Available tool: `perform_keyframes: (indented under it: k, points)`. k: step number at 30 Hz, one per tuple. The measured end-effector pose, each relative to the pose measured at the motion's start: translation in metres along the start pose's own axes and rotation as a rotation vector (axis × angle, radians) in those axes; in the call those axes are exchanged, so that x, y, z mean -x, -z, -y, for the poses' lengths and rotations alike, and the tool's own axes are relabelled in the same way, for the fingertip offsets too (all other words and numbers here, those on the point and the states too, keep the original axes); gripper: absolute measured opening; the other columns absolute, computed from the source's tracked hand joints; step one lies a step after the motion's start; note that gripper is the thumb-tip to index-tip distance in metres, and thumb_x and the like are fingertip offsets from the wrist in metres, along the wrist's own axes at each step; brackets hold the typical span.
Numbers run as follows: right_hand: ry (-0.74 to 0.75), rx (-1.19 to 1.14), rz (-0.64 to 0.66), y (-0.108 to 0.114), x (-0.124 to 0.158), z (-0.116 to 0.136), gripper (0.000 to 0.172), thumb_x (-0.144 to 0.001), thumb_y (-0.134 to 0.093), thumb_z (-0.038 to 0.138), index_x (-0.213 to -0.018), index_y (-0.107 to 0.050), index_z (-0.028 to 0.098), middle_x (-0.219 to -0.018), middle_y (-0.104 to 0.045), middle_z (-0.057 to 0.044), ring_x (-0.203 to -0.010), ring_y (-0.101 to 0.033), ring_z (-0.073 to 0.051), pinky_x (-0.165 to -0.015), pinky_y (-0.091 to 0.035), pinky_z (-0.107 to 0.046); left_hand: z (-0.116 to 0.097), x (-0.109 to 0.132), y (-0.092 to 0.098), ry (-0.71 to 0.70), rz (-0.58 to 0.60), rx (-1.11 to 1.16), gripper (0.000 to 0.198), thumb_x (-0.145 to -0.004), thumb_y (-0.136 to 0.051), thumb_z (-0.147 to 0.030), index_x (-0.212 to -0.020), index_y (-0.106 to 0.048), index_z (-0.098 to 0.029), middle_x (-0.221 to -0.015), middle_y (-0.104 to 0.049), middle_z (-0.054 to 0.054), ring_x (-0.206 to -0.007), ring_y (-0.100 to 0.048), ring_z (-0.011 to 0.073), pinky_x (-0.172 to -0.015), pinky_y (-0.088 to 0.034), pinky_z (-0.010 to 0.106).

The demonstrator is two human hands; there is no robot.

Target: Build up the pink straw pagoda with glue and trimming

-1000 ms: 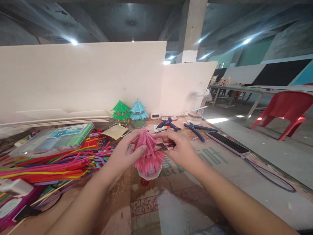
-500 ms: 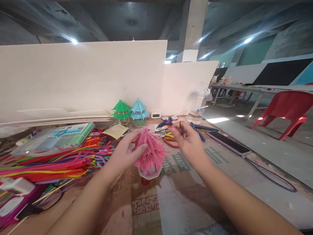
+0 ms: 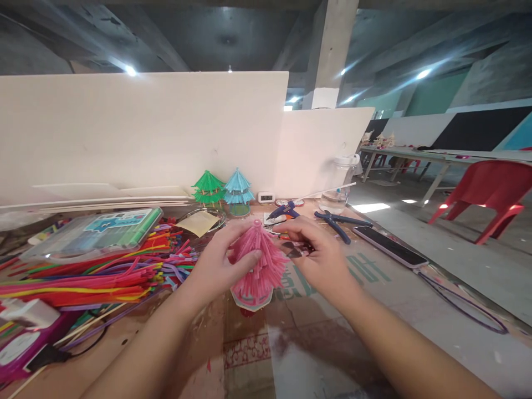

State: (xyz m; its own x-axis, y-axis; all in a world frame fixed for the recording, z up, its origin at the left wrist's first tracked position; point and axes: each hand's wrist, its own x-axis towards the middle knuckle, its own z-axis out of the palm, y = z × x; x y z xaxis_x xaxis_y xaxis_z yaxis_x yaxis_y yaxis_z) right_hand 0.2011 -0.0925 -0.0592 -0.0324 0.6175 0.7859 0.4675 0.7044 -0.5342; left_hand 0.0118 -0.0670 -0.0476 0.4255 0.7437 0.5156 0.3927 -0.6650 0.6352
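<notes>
A pink tiered model tower [image 3: 258,266], its roofs made of pipe-cleaner strips, stands in front of me on a pale polygonal base [image 3: 252,303]. My left hand [image 3: 230,257] grips its upper left side, thumb across the front. Close by the tower's right side is my right hand [image 3: 318,252], with fingers curled and thumb drawn in. Whatever lies between those fingers is too unclear to name. Behind that hand rest a blue glue gun [image 3: 286,210] and dark blue pliers [image 3: 334,223].
Pipe cleaners [image 3: 103,277] and a plastic case [image 3: 95,233] cover the left side. Behind stand a green model [image 3: 208,188], a blue model [image 3: 238,188] and a small clock [image 3: 266,197]. A jug [image 3: 336,183] and a phone [image 3: 390,246] are at right.
My right hand has come lower and closer to the pink tower, now covering the scissors' orange and yellow handles. The tower has shifted slightly right, with my left hand still holding it.
</notes>
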Motion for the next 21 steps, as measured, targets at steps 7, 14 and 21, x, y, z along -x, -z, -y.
perform_keyframes:
  k: [7, 14, 21]
  points:
    - [-0.020, -0.036, 0.005, -0.006, 0.002, 0.002, 0.021, -0.070, -0.052, 0.010, -0.084, -0.064, 0.019, -0.069, -0.051, 0.000, -0.062, -0.048, -0.013, -0.055, -0.038, -0.025, -0.008, 0.002, -0.006, -0.069, -0.008, -0.017, 0.042, -0.081, -0.059, -0.039, -0.118, -0.057, -0.021, -0.121, -0.059, 0.010, -0.112, -0.055, 0.0265, -0.095, -0.045, 0.040]
    - [-0.103, -0.083, -0.028, -0.005, 0.000, 0.007, 0.008, -0.075, -0.053, 0.017, -0.073, -0.060, 0.021, -0.072, -0.060, -0.001, -0.062, -0.052, -0.013, -0.056, -0.041, -0.025, -0.009, 0.005, -0.007, -0.036, 0.005, -0.022, 0.042, -0.082, -0.059, -0.040, -0.120, -0.056, -0.021, -0.124, -0.057, 0.010, -0.113, -0.054, 0.0258, -0.095, -0.044, 0.037]
    - [-0.227, -0.174, -0.268, 0.014, -0.013, -0.010, 0.024, -0.082, -0.056, 0.042, -0.072, -0.047, 0.022, -0.060, -0.043, 0.005, -0.051, -0.038, -0.010, -0.048, -0.032, -0.024, -0.010, 0.002, -0.001, -0.001, -0.012, -0.060, 0.041, -0.081, -0.056, -0.040, -0.116, -0.058, -0.019, -0.120, -0.060, 0.009, -0.113, -0.054, 0.0261, -0.101, -0.040, 0.039]
